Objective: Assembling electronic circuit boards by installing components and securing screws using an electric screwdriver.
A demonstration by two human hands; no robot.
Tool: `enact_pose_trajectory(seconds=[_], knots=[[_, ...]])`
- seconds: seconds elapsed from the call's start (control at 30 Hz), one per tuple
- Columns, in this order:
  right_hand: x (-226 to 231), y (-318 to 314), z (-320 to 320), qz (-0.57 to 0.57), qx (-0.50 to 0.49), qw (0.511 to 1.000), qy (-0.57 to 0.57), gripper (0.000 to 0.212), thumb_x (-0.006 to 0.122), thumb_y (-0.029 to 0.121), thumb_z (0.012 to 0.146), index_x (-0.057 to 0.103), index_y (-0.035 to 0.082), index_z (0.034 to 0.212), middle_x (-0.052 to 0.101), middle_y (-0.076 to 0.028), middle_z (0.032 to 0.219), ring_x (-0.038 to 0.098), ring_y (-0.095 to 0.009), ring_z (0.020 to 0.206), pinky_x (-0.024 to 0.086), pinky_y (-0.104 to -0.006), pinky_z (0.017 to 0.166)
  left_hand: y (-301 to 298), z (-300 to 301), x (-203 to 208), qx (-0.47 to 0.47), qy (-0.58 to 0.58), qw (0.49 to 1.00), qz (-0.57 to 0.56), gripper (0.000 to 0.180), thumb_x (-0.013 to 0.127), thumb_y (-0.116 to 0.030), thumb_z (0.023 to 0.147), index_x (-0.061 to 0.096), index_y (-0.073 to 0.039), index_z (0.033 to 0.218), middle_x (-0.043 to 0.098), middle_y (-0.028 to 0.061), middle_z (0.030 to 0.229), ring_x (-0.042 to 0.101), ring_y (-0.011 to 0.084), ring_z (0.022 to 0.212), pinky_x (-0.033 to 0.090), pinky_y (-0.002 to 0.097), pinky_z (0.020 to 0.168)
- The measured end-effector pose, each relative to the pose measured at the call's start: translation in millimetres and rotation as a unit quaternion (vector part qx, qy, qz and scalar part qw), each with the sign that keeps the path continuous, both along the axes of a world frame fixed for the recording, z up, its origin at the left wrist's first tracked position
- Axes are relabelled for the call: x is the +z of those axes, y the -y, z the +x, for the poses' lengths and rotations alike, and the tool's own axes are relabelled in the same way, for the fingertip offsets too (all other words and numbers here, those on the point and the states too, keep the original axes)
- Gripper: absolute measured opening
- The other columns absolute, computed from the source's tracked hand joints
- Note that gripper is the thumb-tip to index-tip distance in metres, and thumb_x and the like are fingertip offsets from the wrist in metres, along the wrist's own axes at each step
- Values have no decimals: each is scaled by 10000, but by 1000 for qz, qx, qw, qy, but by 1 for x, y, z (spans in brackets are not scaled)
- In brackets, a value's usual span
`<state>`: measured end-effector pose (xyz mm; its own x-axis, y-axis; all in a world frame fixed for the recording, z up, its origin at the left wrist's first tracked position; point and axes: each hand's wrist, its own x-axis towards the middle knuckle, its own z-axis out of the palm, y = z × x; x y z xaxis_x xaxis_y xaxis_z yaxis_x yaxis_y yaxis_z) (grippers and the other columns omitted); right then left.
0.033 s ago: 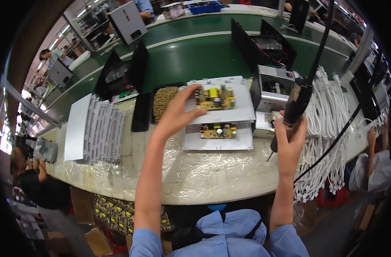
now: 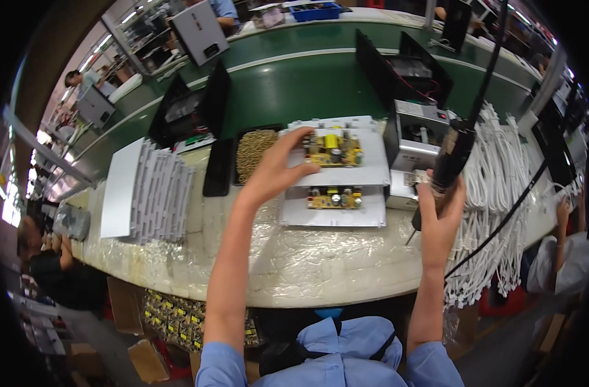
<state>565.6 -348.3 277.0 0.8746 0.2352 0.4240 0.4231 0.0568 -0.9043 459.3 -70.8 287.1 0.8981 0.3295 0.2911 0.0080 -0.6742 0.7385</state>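
Note:
My left hand (image 2: 275, 169) reaches over a white plastic panel (image 2: 374, 155). Its thumb and forefinger curl round the left end of a yellow-brown circuit board (image 2: 334, 155) that lies on this panel. A second white panel (image 2: 294, 210) shows in front of it, carrying a similar circuit board (image 2: 334, 198). In my right hand (image 2: 440, 222) is a black electric screwdriver (image 2: 454, 155), held with its thin bit slanting down toward the tabletop, apart from both boards. The fingers behind the screwdriver are partly hidden.
A tray of small brass-coloured screws (image 2: 254, 153) and a dark flat slab (image 2: 218, 169) lie left of the panels. Farther left stands a stack of white panels (image 2: 154, 193). A metal box device (image 2: 417, 138) and bundled white cables (image 2: 491, 193) are at right. Black housings (image 2: 404, 68) sit on the green conveyor (image 2: 288, 84).
The whole view has shifted slightly, so things appear a little farther right. Both hands keep the same hold on the circuit board and the screwdriver.

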Motion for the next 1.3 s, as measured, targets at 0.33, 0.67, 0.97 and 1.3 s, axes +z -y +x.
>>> enact_pose_trajectory(seconds=[0.33,0.67,0.97,1.3], knots=[[-20,6,-33,-106,-159,973,128,454,554,45,967,418,-27,1394,501,-148,1375,482,-232,1257,332,-358,1083,7,-55,11,114,64,962,240,701,728,-226,833,413,-86,1443,472,149,1430,325,394,1389,260,478,1150],[-67,10,-84,-106,29,984,140,183,511,-58,934,543,-44,1113,580,-133,1088,560,-232,1016,421,-329,950,-82,-253,100,487,-38,816,308,595,697,-415,868,554,-68,1328,521,228,1358,458,396,1287,317,423,1104],[-71,4,-104,-146,113,972,142,191,552,-95,875,621,-15,1034,641,-156,983,627,-283,916,486,-341,845,-95,-242,113,393,-142,891,177,815,718,-477,824,438,-2,1424,448,263,1425,430,372,1330,350,428,1089],[-69,2,-109,-112,157,973,127,167,583,-86,867,620,-22,1017,647,-142,969,632,-238,878,495,-312,799,19,-242,98,-44,428,788,-440,1259,696,-715,685,85,-1,1523,235,386,1439,377,495,1312,375,555,1086]])
